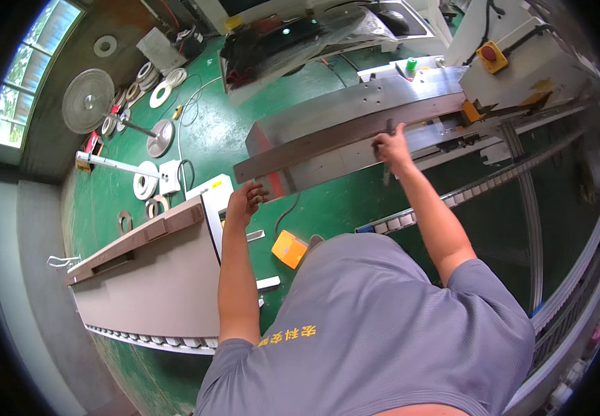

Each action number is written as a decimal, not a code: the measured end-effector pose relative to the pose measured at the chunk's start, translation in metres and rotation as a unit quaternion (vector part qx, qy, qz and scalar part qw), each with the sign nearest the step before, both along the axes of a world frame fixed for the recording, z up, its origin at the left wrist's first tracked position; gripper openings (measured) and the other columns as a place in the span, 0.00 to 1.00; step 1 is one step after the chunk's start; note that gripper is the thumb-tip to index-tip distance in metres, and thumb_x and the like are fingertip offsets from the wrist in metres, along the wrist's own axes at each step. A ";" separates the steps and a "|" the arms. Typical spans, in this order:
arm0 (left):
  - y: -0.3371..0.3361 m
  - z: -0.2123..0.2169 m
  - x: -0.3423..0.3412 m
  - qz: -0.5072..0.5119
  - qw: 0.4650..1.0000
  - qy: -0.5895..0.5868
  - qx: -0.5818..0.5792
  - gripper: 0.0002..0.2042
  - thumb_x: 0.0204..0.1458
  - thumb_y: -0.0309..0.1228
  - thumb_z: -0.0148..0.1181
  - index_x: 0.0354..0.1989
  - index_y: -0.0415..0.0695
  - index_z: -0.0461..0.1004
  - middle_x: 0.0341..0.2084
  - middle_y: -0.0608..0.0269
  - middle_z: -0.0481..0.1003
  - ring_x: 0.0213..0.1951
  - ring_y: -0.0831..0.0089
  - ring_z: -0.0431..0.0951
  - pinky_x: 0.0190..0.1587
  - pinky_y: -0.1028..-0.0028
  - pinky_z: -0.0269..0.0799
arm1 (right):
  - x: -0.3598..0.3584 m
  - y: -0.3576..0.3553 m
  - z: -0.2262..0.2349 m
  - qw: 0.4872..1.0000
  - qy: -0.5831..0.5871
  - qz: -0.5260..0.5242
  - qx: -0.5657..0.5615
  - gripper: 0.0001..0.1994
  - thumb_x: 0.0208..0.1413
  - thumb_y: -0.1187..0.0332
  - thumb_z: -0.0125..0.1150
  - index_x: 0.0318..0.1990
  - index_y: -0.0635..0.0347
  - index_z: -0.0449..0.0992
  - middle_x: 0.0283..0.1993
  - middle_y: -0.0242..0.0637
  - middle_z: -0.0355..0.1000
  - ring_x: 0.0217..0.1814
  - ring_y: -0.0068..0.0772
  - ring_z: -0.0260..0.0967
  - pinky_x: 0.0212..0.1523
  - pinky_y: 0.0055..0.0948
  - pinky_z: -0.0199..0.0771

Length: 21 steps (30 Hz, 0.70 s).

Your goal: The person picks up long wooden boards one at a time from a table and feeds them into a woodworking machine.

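Observation:
A long metal beam of a machine (321,156) runs from the left middle up to the right, with a narrow brownish strip (293,151) along it. My left hand (246,201) is at the beam's left end, near a red mark. Its fingers are apart and slightly bent, with nothing visible in them. Over the middle of the beam, my right hand (393,149) is closed around a thin dark tool (387,175) held roughly upright. The tool's exact kind is too blurred to make out.
Left of me stands a long table (154,295) with brown strips (144,236) on top. An orange box-like thing (289,248) lies on the green floor. Reels of edging (145,180) stand beyond. A red button on a yellow box (491,55) is at upper right; a roller rail (480,188) curves below.

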<state>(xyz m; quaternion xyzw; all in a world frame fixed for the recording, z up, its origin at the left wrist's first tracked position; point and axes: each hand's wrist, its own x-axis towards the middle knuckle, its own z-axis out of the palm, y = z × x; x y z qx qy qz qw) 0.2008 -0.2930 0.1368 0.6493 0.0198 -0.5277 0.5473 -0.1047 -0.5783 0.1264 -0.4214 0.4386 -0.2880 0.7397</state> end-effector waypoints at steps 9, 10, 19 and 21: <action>-0.073 0.003 -0.033 -0.017 0.990 0.107 -0.087 0.12 0.55 0.37 0.47 0.36 0.40 0.70 0.27 0.58 0.76 0.19 0.78 0.71 0.20 0.82 0.66 | -0.046 -0.039 0.004 0.994 0.013 -0.112 0.003 0.25 0.50 0.75 0.48 0.55 0.52 0.47 0.28 0.41 0.66 0.14 0.20 0.54 0.12 0.19 0.51; -0.080 0.002 -0.038 -0.024 0.989 0.112 -0.089 0.12 0.55 0.36 0.47 0.36 0.40 0.69 0.28 0.57 0.76 0.20 0.77 0.71 0.20 0.81 0.66 | -0.036 -0.028 0.006 0.996 0.014 -0.089 0.013 0.26 0.49 0.75 0.49 0.55 0.53 0.47 0.27 0.40 0.67 0.15 0.21 0.56 0.12 0.19 0.52; -0.124 -0.010 -0.093 -0.188 0.973 0.035 -0.128 0.13 0.56 0.37 0.43 0.40 0.43 0.71 0.30 0.60 0.75 0.24 0.73 0.71 0.25 0.77 0.68 | 0.051 0.071 0.005 0.982 -0.009 0.184 0.047 0.31 0.51 0.72 0.51 0.60 0.60 0.43 0.28 0.34 0.70 0.18 0.15 0.57 0.16 0.16 0.51; -0.130 -0.050 -0.083 -0.130 0.964 0.138 -0.184 0.09 0.53 0.35 0.51 0.33 0.42 0.73 0.23 0.61 0.75 0.17 0.75 0.69 0.17 0.75 0.64 | 0.051 0.068 0.008 0.987 -0.023 0.160 0.016 0.18 0.54 0.73 0.50 0.52 0.55 0.59 0.31 0.33 0.71 0.19 0.14 0.58 0.17 0.12 0.52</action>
